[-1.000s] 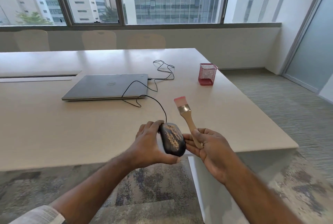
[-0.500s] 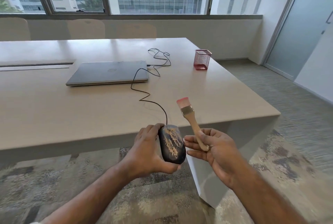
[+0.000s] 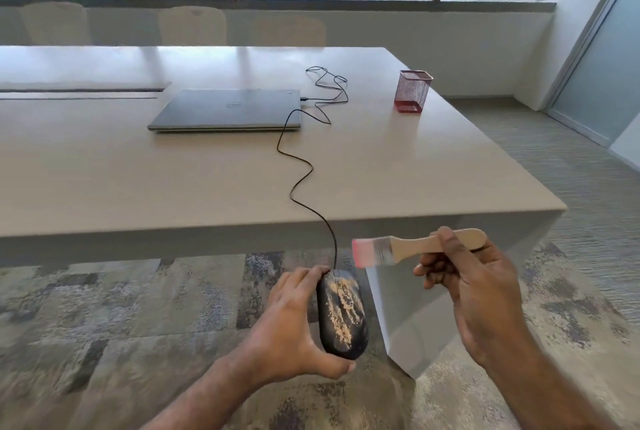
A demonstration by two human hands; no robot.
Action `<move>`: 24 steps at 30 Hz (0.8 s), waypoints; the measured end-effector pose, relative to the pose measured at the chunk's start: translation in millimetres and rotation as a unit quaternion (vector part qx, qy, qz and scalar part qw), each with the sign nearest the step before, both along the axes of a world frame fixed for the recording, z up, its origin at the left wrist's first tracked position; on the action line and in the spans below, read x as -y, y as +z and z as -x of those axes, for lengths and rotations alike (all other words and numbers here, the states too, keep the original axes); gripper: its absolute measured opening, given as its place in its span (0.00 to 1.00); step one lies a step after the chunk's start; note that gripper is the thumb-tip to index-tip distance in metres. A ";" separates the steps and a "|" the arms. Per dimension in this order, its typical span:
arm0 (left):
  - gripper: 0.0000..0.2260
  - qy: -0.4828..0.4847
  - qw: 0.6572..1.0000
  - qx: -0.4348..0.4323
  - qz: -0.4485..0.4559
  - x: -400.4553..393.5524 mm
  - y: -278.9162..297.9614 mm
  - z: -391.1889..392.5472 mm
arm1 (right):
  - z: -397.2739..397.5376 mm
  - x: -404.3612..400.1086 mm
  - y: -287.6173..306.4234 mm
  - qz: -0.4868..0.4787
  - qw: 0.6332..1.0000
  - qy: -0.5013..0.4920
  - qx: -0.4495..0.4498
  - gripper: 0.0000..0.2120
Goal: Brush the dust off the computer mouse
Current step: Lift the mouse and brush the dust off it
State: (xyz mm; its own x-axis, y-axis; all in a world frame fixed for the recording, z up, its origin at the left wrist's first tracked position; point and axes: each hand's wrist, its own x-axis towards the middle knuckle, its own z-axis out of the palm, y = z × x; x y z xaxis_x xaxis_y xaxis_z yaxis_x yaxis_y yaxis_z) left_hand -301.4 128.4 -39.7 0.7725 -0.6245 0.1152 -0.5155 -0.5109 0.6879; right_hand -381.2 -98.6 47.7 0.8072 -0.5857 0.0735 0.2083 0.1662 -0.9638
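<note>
A black computer mouse (image 3: pixel 341 317) streaked with tan dust is held off the table, below its front edge and over the carpet. My left hand (image 3: pixel 294 329) grips it from the left side, thumb under its near end. Its black cable (image 3: pixel 298 166) runs up over the table edge to the closed laptop (image 3: pixel 228 109). My right hand (image 3: pixel 474 284) holds a wooden-handled brush (image 3: pixel 415 247) lying level, with its pink bristles pointing left, just above and right of the mouse's far end. The bristles do not touch the mouse.
A beige table (image 3: pixel 138 180) fills the middle of the view, its corner panel standing right beside the mouse. A red mesh pen cup (image 3: pixel 412 91) stands near the table's right edge. Patterned carpet lies below; windows and chair backs line the far side.
I have stepped back and the mouse has come lower, off the table, its cable pulled straighter. My right hand has swung the brush from upright to level, bristles pointing left above the mouse.
</note>
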 end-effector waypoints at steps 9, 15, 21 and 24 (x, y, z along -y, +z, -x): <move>0.56 0.016 1.000 -0.016 -0.004 25.4 -23.6 31.9 | 3.7 28.1 -31.2 0.091 0.990 0.020 -0.105 0.08; 0.55 0.027 1.000 -0.016 0.000 35.7 -23.2 40.0 | -0.2 45.1 -41.4 0.166 0.977 0.025 -0.131 0.08; 0.56 0.033 0.999 -0.016 -0.011 45.4 -21.4 42.9 | -6.8 48.6 -42.2 0.136 0.979 0.070 -0.131 0.09; 0.57 0.034 0.999 -0.016 -0.018 46.6 -23.3 43.8 | -9.6 53.7 -44.3 0.151 0.976 0.057 -0.143 0.10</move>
